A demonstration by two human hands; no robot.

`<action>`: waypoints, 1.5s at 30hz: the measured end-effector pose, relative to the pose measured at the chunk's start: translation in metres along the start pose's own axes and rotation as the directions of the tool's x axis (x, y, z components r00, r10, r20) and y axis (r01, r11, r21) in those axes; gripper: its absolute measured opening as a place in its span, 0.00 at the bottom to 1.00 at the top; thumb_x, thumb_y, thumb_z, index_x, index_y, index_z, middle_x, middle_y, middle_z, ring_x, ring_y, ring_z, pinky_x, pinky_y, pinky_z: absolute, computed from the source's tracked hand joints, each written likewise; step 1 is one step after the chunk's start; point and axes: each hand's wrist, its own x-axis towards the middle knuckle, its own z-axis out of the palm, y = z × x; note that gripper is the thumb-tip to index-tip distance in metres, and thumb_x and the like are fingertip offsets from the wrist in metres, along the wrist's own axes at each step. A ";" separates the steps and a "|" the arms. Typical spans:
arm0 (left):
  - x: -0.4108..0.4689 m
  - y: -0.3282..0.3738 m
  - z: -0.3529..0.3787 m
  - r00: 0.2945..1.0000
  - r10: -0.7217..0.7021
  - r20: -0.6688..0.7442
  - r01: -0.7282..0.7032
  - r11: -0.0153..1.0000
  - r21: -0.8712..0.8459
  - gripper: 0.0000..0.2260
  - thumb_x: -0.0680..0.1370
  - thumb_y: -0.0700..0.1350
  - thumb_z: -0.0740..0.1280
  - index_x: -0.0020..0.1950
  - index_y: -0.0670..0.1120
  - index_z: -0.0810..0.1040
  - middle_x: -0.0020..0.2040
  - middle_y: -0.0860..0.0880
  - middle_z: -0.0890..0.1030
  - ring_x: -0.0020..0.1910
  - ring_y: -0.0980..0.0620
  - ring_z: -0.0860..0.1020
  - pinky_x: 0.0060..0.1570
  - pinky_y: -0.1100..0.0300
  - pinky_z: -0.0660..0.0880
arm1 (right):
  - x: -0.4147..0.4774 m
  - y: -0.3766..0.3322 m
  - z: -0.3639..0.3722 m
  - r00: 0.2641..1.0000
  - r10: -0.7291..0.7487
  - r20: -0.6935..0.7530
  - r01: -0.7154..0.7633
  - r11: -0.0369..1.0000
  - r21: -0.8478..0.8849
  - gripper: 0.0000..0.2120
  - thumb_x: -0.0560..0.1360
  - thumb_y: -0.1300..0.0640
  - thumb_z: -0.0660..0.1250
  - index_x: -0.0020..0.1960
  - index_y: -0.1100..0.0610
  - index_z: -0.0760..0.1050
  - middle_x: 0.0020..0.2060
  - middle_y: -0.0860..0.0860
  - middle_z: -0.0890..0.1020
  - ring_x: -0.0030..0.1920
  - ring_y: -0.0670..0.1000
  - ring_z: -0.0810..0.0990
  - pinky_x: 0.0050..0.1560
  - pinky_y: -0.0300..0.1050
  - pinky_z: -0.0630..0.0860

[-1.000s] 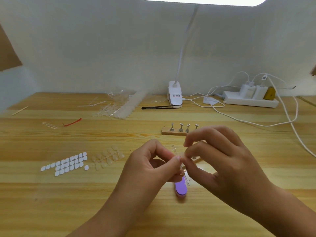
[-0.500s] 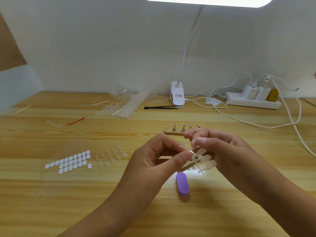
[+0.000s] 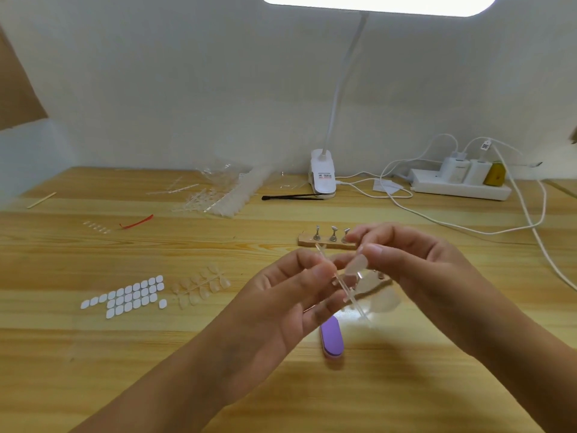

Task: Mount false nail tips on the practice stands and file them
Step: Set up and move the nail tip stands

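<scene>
The clear plastic strip of false nail tips (image 3: pixel 357 264) was held in the air between both hands, above the near middle of the pale, grained wooden table (image 3: pixel 93 370). Half a second before, it had lain flatter and was largely covered by the right fingers. Now its thin stem ran slantwise from 11 to 5 o'clock. The upper end poked out above the left fingertips, and the frosted oval tips fanned off toward 3 o'clock.

The left hand (image 3: pixel 281 304) pinched the stem between thumb and forefinger, with its other fingers loosely curled beneath. The right hand (image 3: pixel 418 270) had thumb and forefinger closed on one translucent tip near the stem's top. Its remaining fingers were curved and held nothing.

At 6 o'clock from the strip a purple oval foam nail file (image 3: pixel 332 337) lay flat on the table, unmoved since the earlier frames. At 12 o'clock stood a wooden base with small metal practice stands (image 3: pixel 324 240), its right end hidden behind the right fingers.

At 9 o'clock lay a second clear strip of tips (image 3: pixel 199 285), and beyond it rows of matte white adhesive tabs (image 3: pixel 125 296). Farther off at 11 o'clock were a heap of clear strips and crumpled plastic (image 3: pixel 224 195) and a thin red strip (image 3: pixel 137 221).

Against the white wall at 12 o'clock sat a white clip lamp base (image 3: pixel 323 179), with a thin black tool (image 3: pixel 293 197) beside it. At 2 o'clock lay a white power strip (image 3: pixel 459 190).
</scene>
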 end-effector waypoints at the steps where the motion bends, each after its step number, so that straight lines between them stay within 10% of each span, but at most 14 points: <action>1: 0.000 0.001 0.000 1.000 -0.013 -0.015 0.013 0.999 -0.051 0.10 0.67 0.45 0.80 0.43 0.46 0.82 0.62 0.40 0.81 0.58 0.45 0.82 0.56 0.58 0.79 | 0.000 0.001 -0.001 0.999 -0.031 -0.035 0.028 0.998 -0.063 0.07 0.67 0.47 0.74 0.38 0.50 0.82 0.51 0.45 0.83 0.53 0.45 0.82 0.52 0.41 0.74; 7: 0.001 0.003 0.002 0.997 -0.064 -0.035 0.060 0.992 -0.112 0.13 0.70 0.40 0.76 0.50 0.38 0.78 0.65 0.31 0.76 0.66 0.37 0.76 0.60 0.54 0.78 | 0.005 0.014 -0.005 0.914 -0.403 -0.045 0.274 0.696 -0.664 0.13 0.69 0.43 0.66 0.44 0.52 0.80 0.47 0.43 0.79 0.53 0.47 0.78 0.51 0.39 0.75; 11: 0.001 0.001 0.000 0.998 -0.062 -0.019 0.058 0.984 -0.170 0.17 0.76 0.41 0.71 0.61 0.40 0.69 0.65 0.31 0.76 0.68 0.38 0.75 0.67 0.49 0.71 | 0.005 0.018 -0.009 0.859 -0.509 0.054 0.364 0.533 -0.764 0.10 0.71 0.47 0.67 0.47 0.51 0.82 0.47 0.45 0.79 0.54 0.50 0.77 0.54 0.45 0.73; 35: 0.002 0.000 -0.008 0.998 -0.054 0.036 0.059 0.981 -0.186 0.23 0.72 0.45 0.77 0.60 0.43 0.69 0.67 0.31 0.75 0.69 0.38 0.73 0.67 0.49 0.72 | 0.011 0.013 -0.025 0.972 -0.222 0.079 0.233 0.858 -0.458 0.14 0.67 0.44 0.70 0.50 0.48 0.82 0.53 0.41 0.80 0.58 0.44 0.79 0.58 0.36 0.75; 45: 0.005 0.005 -0.015 0.974 -0.075 -0.215 0.001 0.945 -0.326 0.14 0.61 0.45 0.83 0.41 0.46 0.84 0.59 0.46 0.82 0.49 0.50 0.81 0.49 0.58 0.80 | 0.020 0.031 -0.063 0.994 -0.112 -0.017 0.070 0.727 -0.683 0.13 0.64 0.42 0.70 0.46 0.45 0.82 0.52 0.38 0.79 0.58 0.40 0.75 0.58 0.38 0.72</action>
